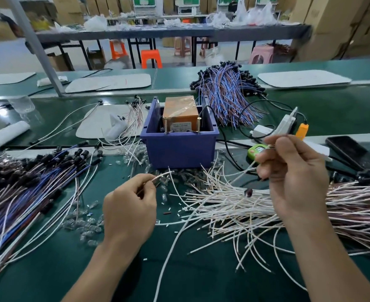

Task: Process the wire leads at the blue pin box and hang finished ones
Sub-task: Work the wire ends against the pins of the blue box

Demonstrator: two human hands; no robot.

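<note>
Pinching a white lead (161,175) near its tip between thumb and forefinger, the left hand (131,205) sits low on the belt with its other fingers curled under. The right hand (293,175) is raised, its fingers closed round a second lead (244,172) that trails down and leftward from it. Whether the two are ends of one wire I cannot tell.

The blue pin box (179,147) stands just beyond the left fingertips, ahead of the gap between the hands, with two brass pins (199,125) upright at its near wall.

The trouble I'd expect is tangling. The loose white leads (223,205) fan out right under the right hand, and lifting the held one could drag neighbours along. The left grip is close to the tip, so that end could bend or slip as it goes to a pin and miss its mark. A cable runs into the box, so the pins may be live or hot, and fingers held that near the tip come close to them.

Clear little pieces (86,223) lie scattered below the left hand, and a trailing wire could sweep them about. No hanging place is in sight.
</note>
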